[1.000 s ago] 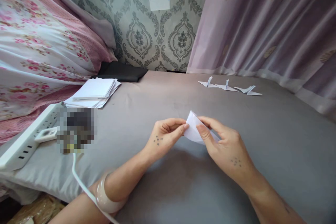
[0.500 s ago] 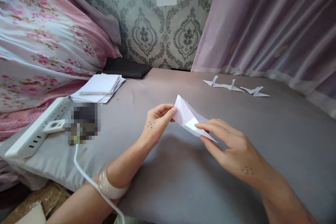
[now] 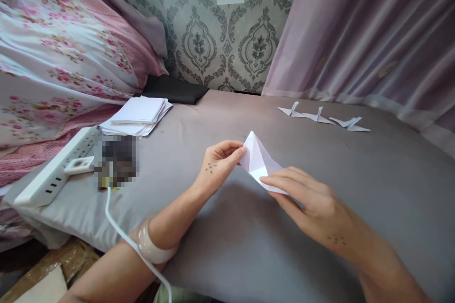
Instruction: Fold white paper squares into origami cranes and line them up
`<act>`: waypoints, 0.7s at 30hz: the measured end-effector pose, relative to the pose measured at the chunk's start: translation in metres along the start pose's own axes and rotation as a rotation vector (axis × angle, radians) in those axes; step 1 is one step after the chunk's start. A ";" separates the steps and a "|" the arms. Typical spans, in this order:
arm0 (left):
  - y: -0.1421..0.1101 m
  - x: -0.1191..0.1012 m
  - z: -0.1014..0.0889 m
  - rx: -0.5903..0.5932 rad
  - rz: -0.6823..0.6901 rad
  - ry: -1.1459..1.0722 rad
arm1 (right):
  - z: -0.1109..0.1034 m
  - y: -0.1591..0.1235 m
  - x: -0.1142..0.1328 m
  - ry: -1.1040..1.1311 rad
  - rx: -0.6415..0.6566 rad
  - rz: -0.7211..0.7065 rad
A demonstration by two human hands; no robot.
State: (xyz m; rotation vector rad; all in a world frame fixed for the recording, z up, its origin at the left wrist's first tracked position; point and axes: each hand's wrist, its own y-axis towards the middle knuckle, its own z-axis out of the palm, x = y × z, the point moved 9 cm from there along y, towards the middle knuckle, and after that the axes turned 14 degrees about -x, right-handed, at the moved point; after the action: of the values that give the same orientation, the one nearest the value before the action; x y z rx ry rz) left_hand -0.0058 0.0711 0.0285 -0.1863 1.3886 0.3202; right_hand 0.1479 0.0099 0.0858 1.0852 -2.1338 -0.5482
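A home setting is indicated: the back is lined with ornate wallpaper [image 3: 227, 47], a mauve curtain [image 3: 355, 33] is hung at the right, flowered fabric [image 3: 53, 57] is draped at the left, and grey cloth [image 3: 220, 116] is spread flat between the two.

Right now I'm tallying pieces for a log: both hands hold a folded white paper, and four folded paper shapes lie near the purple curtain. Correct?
Not four: the head view shows three folded paper shapes near the curtain. The rest stands: the left hand and right hand hold the folded white paper.
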 end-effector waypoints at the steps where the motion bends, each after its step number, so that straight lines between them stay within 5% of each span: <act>1: 0.000 -0.001 0.000 0.002 0.006 0.006 | 0.000 0.000 -0.001 0.000 -0.004 -0.002; 12: -0.013 0.005 0.018 0.200 0.024 0.037 | -0.008 0.007 -0.008 0.033 -0.141 0.105; 21: 0.007 -0.005 -0.011 -0.085 0.020 -0.044 | -0.030 0.003 -0.024 -0.131 -0.216 0.192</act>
State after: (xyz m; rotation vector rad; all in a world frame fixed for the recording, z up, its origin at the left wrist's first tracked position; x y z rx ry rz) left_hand -0.0189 0.0733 0.0315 -0.2341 1.3350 0.3977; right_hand 0.1784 0.0291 0.0995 0.7349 -2.2012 -0.7557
